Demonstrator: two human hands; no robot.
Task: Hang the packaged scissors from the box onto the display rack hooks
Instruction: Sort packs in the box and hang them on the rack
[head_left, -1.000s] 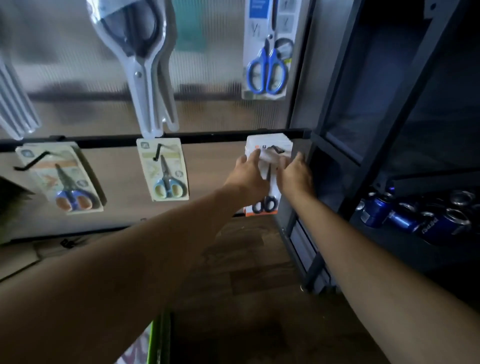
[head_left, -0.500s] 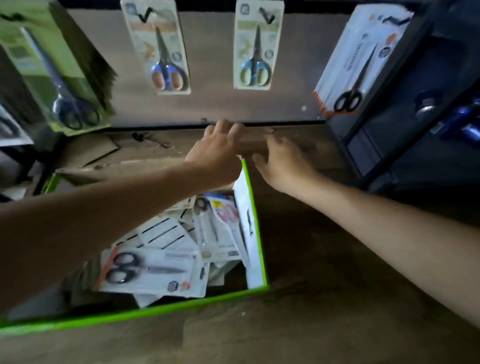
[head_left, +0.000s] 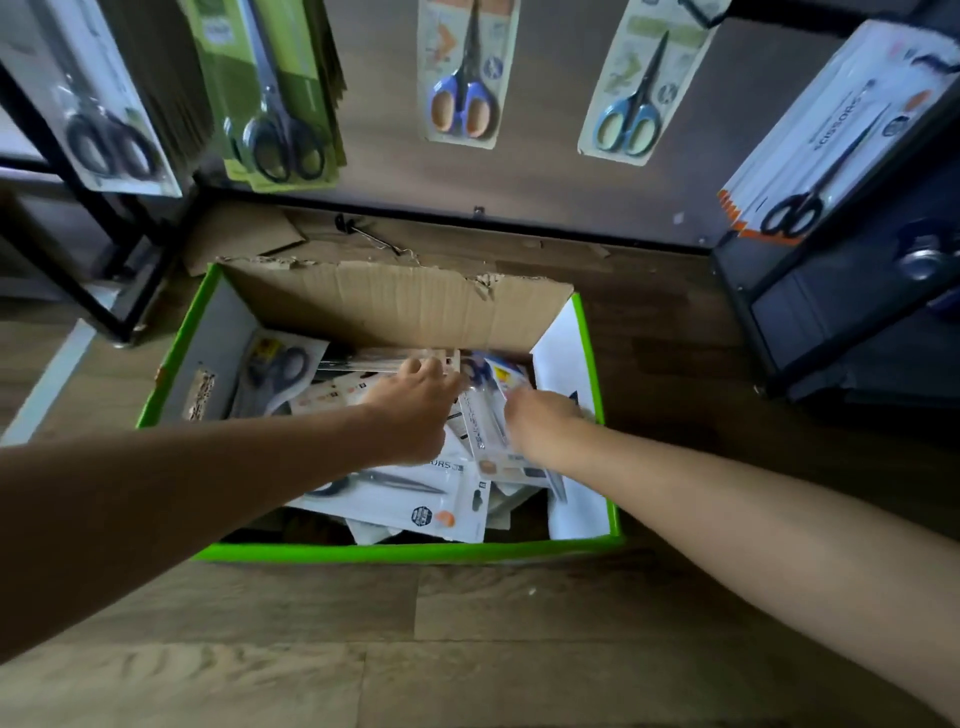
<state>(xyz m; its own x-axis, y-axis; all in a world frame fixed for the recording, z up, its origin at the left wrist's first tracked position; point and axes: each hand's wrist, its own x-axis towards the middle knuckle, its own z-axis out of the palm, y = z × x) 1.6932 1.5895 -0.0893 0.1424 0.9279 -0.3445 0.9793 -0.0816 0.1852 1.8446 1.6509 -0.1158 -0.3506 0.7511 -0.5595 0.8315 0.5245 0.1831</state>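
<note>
1. The left hand (head_left: 415, 410) reaches down into the box (head_left: 405, 553), fingers close together, their tips lying on a flat pack (head_left: 374, 359) at the far side. Whether they grip it cannot be told.
2. The right hand (head_left: 540, 421) is also inside the box, just right of the left hand, knuckles up and fingers turned down out of sight. Whether it pinches anything cannot be told.
3. A narrow pack (head_left: 485, 421) stands tilted between the 2 hands, touching the right hand.
4. The packaged scissors still lie loose in a heap in the box. A white pack (head_left: 415, 499) with dark-handled scissors is under the left wrist, and another pack (head_left: 280, 364) leans in the far left corner.
5. The box has green edges and a torn cardboard flap (head_left: 395, 306) on its far side. It sits on the wooden floor (head_left: 467, 649).
6. A loose hook (head_left: 363, 234) lies on the floor beyond the box.
7. On the rack beyond hang a green-card pack (head_left: 275, 104), an orange-and-blue-handled pair (head_left: 462, 78) and a light-blue pair (head_left: 634, 98). A white stack (head_left: 821, 156) hangs at the far right.
</note>
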